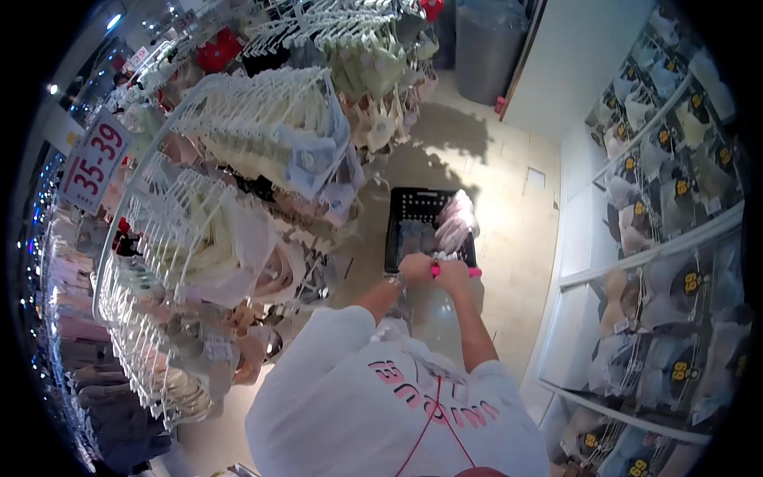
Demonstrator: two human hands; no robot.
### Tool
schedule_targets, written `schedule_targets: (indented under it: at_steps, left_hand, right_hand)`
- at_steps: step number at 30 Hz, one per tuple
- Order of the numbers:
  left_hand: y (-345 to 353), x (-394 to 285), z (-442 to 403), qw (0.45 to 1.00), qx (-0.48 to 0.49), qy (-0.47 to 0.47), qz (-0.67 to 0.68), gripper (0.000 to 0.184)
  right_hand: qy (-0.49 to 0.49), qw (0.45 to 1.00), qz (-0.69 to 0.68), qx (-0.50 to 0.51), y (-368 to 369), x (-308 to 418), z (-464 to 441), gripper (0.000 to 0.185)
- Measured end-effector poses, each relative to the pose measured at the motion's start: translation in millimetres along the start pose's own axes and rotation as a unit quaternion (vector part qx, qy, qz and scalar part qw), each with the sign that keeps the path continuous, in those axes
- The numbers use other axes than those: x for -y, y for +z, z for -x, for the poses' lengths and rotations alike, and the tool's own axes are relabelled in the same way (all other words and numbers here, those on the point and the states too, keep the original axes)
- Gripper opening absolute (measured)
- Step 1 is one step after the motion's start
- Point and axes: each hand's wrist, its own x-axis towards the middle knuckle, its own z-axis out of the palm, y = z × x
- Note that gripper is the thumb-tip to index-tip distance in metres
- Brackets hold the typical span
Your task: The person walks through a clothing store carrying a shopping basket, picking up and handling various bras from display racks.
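Note:
Both of my arms reach forward over a black basket (393, 230) with perforated sides, which has a pink handle bar (474, 272) along its near edge. My left hand (415, 269) is closed on the bar at the left. Close beside it, my right hand (454, 274) wraps round the same bar, with pink showing on either side. A bundle of pale pink garments (455, 221) hangs over the basket's right side, near my right hand. Something greyish (413, 237) lies inside the basket, too blurred to name.
To the left stand racks of bras on white hangers (262, 119), with a 35-39 price sign (97, 159). Wall shelves (660, 250) of bras with yellow 69 tags line the right. Ahead are a grey bin (489, 56) and a pale tiled floor (509, 215).

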Motion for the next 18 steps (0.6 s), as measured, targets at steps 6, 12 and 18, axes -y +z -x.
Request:
schedule_targets:
  at_steps: [6, 12, 18]
  left_hand:
    - [-52.5, 32.4, -29.9, 0.997, -0.038, 0.036, 0.065, 0.023]
    - [-65.8, 74.3, -81.2, 0.996, -0.044, 0.068, 0.03, 0.026]
    - [-76.0, 93.9, -111.6, 0.995, -0.004, 0.094, 0.017, 0.03]
  right_hand:
    - [0.037, 0.999, 0.001, -0.007, 6.2, 8.8, -56.1, 0.027]
    - [0.092, 0.995, 0.018, -0.018, -5.5, 18.3, -105.2, 0.036]
    - [0.116, 0.993, 0.029, -0.016, 3.7, 16.3, -129.6, 0.025]
